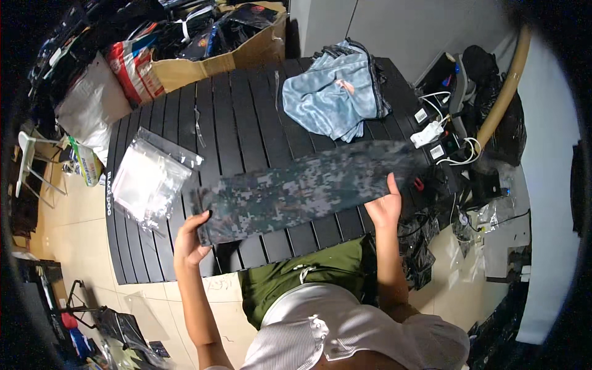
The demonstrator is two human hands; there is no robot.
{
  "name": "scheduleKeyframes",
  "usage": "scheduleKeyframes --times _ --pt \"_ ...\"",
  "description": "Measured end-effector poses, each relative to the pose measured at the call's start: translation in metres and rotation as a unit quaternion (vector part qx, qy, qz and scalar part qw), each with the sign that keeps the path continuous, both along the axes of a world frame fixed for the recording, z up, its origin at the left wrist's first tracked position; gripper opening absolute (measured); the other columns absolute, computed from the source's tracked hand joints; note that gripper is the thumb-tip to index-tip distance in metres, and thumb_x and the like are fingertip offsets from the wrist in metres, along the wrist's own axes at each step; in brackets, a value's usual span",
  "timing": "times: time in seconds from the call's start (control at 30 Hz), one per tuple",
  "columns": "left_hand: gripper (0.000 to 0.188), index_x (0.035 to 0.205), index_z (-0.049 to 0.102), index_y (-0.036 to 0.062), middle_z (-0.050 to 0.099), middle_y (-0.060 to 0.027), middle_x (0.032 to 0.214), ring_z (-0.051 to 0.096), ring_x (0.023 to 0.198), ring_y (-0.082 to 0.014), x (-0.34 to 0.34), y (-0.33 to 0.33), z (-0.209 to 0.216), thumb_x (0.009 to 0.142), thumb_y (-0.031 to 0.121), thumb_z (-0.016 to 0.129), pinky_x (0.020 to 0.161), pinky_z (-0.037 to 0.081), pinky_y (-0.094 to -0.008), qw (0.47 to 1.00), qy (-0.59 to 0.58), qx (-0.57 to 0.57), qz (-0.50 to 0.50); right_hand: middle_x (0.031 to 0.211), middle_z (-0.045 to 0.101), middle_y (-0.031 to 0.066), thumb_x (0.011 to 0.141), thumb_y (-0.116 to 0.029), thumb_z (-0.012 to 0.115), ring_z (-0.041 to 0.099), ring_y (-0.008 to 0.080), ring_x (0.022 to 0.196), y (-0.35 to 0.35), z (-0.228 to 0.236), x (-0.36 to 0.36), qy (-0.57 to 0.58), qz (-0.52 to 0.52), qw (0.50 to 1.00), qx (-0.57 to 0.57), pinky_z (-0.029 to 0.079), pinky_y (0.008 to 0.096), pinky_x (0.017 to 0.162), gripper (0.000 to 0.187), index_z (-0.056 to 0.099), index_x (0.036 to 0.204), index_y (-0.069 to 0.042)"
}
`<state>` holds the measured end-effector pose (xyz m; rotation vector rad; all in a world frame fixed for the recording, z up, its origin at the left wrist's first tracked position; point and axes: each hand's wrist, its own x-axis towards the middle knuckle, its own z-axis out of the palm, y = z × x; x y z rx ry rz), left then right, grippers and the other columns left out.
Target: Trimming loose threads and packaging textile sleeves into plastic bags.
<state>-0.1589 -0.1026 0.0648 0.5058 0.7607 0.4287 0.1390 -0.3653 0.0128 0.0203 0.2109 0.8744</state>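
The fingers of the left hand [189,242] are closed on the left end of a folded, dark camouflage cloth [296,191]. The right hand [385,208] holds it near the other end, thumb upright against the front; its remaining fingers are mostly hidden behind the fabric. The cloth spans the gap between the hands, over the near part of a black slatted surface [237,123].

Left of the cloth, flat clear plastic bags [151,179] lie in an overlapping pile; glare hides whether anything is inside them. Beyond the cloth, a light-blue, shiny cloth bundle [330,95] sits crumpled near the far edge. To the right, a white power strip [428,134] with white cables rests by the edge.

Past the far edge stands an open cardboard box [262,49], filled above its rim with dark packages [250,24], some in glossy plastic. Against its left side leans a red-and-white bag [132,71], its contents out of sight. Next to that is a pale sack [92,102], and I cannot tell what it holds.
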Motion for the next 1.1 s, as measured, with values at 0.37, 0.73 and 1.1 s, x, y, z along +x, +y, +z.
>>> scheduleKeyframes --times 0.37,0.73,1.1 --pt "0.029 0.096 0.059 -0.0002 0.062 -0.0044 0.084 0.059 0.07 -0.0126 -0.034 0.008 -0.047 0.086 0.027 0.058 0.063 0.048 -0.0253 0.982 0.172 0.081 -0.002 0.129 0.047 0.0113 0.091 -0.026 0.044 0.041 0.0278 0.12 0.0 -0.005 0.011 -0.001 0.036 0.979 -0.199 0.024 0.0438 0.105 0.039 0.048 0.121 -0.001" --pt "0.024 0.108 0.055 -0.0015 0.062 -0.0058 0.095 0.058 0.08 -0.0116 -0.047 0.0 -0.064 0.088 0.012 0.053 0.072 0.047 -0.0242 0.963 0.163 0.196 0.093 0.132 0.043 0.0104 0.094 -0.026 0.036 0.038 0.026 0.122 -0.003 -0.014 0.019 -0.039 0.011 0.975 -0.216 0.024 0.0414 0.105 0.042 0.042 0.126 -0.001" --pt "0.064 0.124 0.045 0.002 0.053 -0.0113 0.118 0.051 0.107 -0.02 0.073 -0.08 -0.007 0.088 0.055 0.037 0.09 0.041 -0.033 0.991 -0.097 0.075 -0.056 0.134 0.038 0.018 0.089 -0.033 0.05 0.031 0.0274 0.127 0.067 0.014 -0.102 -0.658 -0.05 0.568 -0.492 0.021 0.0381 0.104 0.054 0.038 0.127 0.003"
